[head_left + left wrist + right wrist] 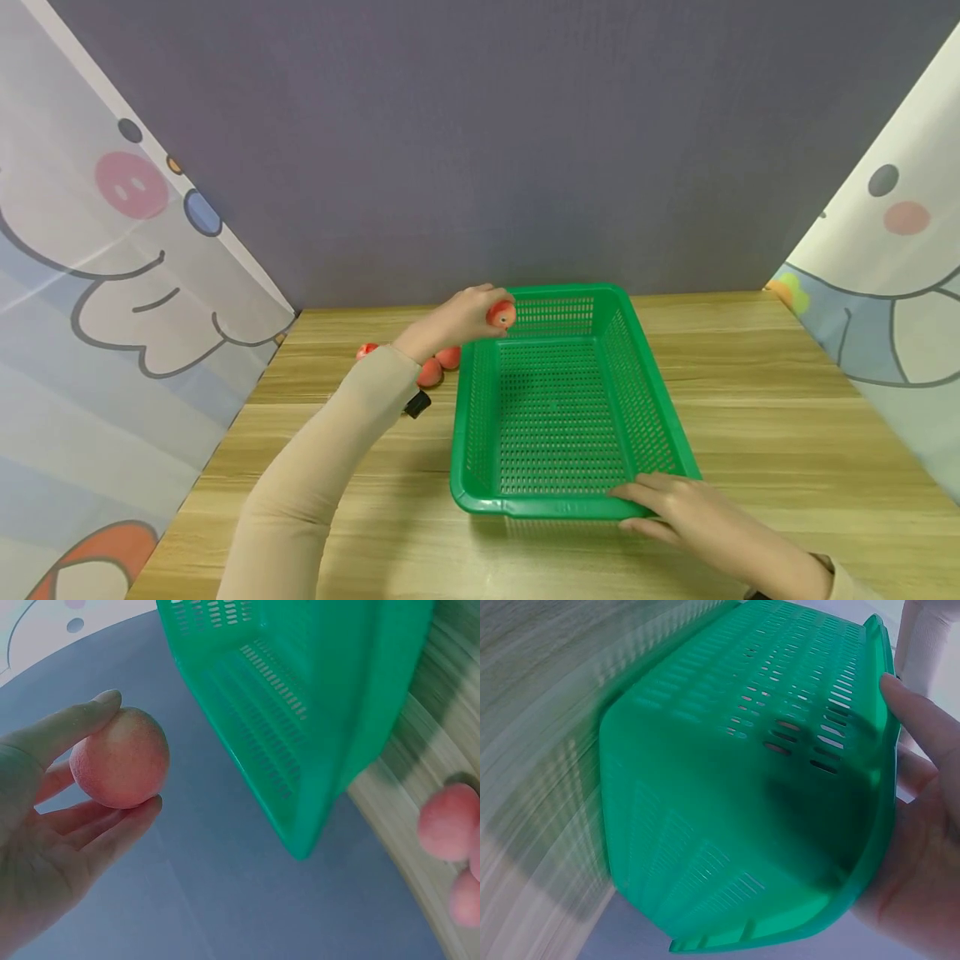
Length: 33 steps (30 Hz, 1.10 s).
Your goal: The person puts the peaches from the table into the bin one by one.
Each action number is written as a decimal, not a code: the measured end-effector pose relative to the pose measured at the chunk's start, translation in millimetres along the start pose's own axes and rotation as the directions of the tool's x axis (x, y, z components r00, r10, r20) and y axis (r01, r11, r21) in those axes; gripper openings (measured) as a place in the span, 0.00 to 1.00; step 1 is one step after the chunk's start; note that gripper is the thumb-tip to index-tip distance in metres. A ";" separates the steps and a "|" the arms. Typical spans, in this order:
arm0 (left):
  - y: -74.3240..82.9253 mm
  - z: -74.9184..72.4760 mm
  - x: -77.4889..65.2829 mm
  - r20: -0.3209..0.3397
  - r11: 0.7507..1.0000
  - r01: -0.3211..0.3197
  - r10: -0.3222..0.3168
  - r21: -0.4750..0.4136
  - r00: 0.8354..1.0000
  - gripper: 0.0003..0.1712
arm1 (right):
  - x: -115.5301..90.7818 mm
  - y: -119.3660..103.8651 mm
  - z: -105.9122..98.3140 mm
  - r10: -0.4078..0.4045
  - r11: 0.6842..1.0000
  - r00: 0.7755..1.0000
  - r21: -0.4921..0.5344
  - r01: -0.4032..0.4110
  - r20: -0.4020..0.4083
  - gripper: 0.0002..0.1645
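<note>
My left hand (476,315) holds a red-and-yellow peach (501,314) above the far left corner of a green plastic basket (573,507). In the left wrist view the thumb lies on one side of the peach (124,759) and the fingers on the other. Nothing lies inside the basket. At its near right corner my right hand (686,512) grips the rim. The right wrist view shows the thumb (915,712) on one side of the rim and the other fingers partly hidden behind it.
More peaches (430,372) lie on the wooden table (750,400) left of the basket, partly hidden by my left arm. A small black object (417,404) shows beside that forearm. Behind the table stands a grey wall (480,150), with cartoon-printed sheets (112,333) at the sides.
</note>
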<state>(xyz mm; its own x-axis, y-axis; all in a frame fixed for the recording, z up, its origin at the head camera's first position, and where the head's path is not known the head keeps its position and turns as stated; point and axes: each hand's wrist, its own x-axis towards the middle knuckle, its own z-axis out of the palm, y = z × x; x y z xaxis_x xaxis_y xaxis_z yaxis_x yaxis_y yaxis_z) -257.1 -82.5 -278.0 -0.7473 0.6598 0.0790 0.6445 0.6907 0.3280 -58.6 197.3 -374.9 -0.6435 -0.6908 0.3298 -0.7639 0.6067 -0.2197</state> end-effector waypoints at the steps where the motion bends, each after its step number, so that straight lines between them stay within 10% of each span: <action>1: 2.3 0.3 3.1 0.006 1.000 -0.003 0.003 0.002 1.000 0.23 | 0.0 0.1 -0.1 0.000 1.000 1.000 0.000 0.000 0.001 0.16; 33: 46.6 54.1 83.2 0.122 0.999 -0.033 0.029 0.034 0.992 0.28 | -1.2 2.4 1.4 0.014 1.000 1.000 -0.003 -0.014 0.013 0.16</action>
<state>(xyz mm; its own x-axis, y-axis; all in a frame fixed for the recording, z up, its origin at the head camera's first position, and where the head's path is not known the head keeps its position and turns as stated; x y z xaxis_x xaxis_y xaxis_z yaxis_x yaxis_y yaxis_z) -280.4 20.6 -307.0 -0.7031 0.7106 -0.0266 0.6741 0.6780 0.2930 -59.7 199.0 -377.1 -0.6545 -0.6873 0.3150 -0.7549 0.6174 -0.2213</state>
